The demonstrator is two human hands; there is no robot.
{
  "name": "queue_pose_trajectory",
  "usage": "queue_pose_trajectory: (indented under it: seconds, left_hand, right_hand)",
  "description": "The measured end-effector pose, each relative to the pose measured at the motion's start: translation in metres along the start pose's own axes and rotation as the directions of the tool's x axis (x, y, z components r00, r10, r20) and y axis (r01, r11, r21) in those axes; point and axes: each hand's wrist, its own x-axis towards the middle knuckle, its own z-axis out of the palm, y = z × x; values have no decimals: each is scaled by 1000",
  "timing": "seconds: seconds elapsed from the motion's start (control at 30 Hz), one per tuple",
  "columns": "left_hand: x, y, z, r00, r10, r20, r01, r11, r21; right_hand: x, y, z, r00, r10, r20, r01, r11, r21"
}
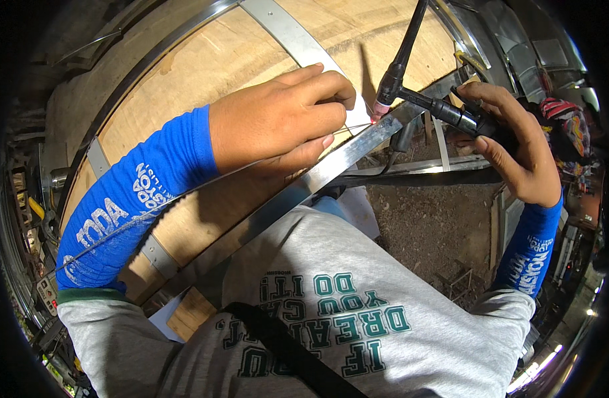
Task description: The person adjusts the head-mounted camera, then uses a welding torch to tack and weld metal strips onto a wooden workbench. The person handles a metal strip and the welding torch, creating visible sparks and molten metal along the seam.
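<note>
My left hand (281, 119) pinches a thin metal filler rod (185, 186) that runs back along my blue sleeve, its tip pointing right toward the torch nozzle. My right hand (513, 149) grips a black welding torch (444, 109) whose pinkish nozzle (382, 107) rests just above a shiny steel strip (331, 166) edging a plywood panel (211, 66). The rod tip and the nozzle meet at the strip's upper end. A black cable rises from the torch head toward the top edge.
Curved steel bands (284, 30) cross the plywood. Bare dirt ground (430, 219) lies below the strip on the right, with a steel bar (424, 166) across it. Tools and clutter sit at the far left rim (35, 219); metal sheets lie at the upper right (517, 53).
</note>
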Motion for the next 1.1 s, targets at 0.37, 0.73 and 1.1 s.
queue_pose_trajectory:
  seconds: [0.37, 0.73, 1.1]
  left_hand:
    - [-4, 2, -4, 997, -31, 76, 34, 999, -34]
    - [-12, 2, -7, 997, 15, 72, -17, 1000, 17]
    - [-20, 2, -4, 998, -19, 55, 20, 1000, -9]
  right_hand:
    - [3, -2, 2, 1000, -19, 16, 18, 999, 46]
    - [-1, -11, 4, 1000, 13, -22, -14, 997, -73]
    - [3, -5, 5, 997, 10, -74, -12, 1000, -25]
